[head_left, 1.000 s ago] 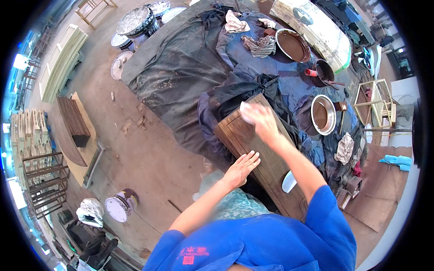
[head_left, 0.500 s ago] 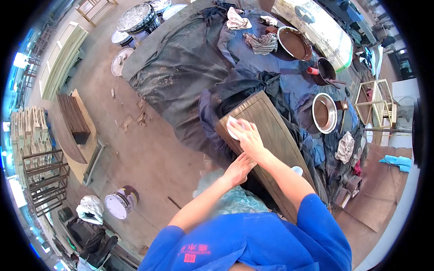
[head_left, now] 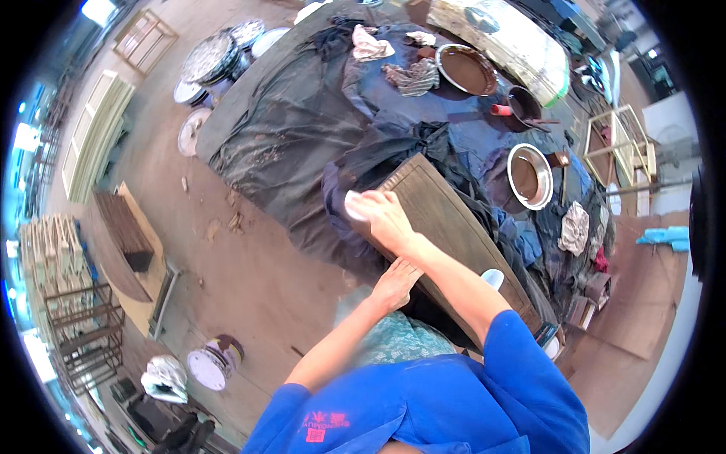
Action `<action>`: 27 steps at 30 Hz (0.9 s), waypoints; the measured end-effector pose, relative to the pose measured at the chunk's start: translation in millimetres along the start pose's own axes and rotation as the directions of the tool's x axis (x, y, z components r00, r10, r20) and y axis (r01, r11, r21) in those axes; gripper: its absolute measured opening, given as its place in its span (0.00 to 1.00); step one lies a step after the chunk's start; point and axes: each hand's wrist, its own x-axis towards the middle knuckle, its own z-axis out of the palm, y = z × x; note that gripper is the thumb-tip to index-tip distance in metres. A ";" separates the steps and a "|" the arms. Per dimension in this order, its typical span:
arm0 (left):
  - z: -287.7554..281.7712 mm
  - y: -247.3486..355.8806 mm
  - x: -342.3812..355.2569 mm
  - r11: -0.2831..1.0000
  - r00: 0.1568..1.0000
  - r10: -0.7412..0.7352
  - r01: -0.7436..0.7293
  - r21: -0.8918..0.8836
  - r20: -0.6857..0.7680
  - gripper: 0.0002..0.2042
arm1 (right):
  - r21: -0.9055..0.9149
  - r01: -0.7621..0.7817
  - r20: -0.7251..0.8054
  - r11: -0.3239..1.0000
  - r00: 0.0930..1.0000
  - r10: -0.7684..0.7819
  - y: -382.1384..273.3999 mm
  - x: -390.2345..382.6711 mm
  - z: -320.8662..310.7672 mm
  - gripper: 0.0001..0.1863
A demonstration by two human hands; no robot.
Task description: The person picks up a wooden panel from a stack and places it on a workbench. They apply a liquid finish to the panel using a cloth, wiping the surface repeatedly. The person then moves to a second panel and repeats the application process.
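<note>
A dark brown wooden panel (head_left: 446,219) with a grooved border lies slanting in front of me on cloth-covered support. My right hand (head_left: 384,221) is closed on a small white pad (head_left: 355,205) at the panel's far left corner. Below it, my left hand (head_left: 398,284) grips the panel's left edge, partly behind my right forearm; its thumb is hidden. Beside that forearm, a white oval piece (head_left: 493,278) shows on the panel.
Dark cloths (head_left: 280,136) drape the work surface. Beyond the panel stand a steel bowl (head_left: 531,177), a wide basin (head_left: 466,69) and a dark pot (head_left: 523,108) with brown liquid. Crumpled rags (head_left: 412,77) lie near them. A paint bucket (head_left: 215,362) is on the floor at left.
My right hand has moved left with the white pad, from the panel's top face to its far left corner. My left hand stays at the edge. The whole view has shifted slightly.
</note>
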 end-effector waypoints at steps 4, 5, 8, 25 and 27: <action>-9.7 8.8 -10.9 0.972 0.996 -0.072 0.058 -0.228 -0.054 0.28 | 0.073 -0.235 -0.034 0.969 0.971 0.238 -32.9 -72.4 -58.5 0.28; -20.2 17.7 -19.7 0.956 0.995 -0.090 0.074 -0.285 -0.042 0.28 | 0.112 -0.356 -0.050 0.928 0.930 0.363 -37.2 -100.3 -74.1 0.28; -35.5 11.6 -56.2 0.940 0.977 -0.208 0.211 -0.269 0.040 0.21 | 0.232 -0.643 -0.143 0.730 0.720 0.679 -51.6 -185.6 -109.3 0.25; 2.4 64.5 29.9 0.901 0.884 -0.282 0.378 -0.213 0.373 0.16 | 0.832 -0.551 -0.376 -0.062 -0.643 0.667 -98.8 -516.2 -136.2 0.30; 23.5 104.2 56.0 0.905 0.901 -0.271 0.358 -0.228 0.339 0.17 | 0.804 -0.583 -0.424 -0.114 -0.698 0.577 -73.3 -587.4 -100.9 0.30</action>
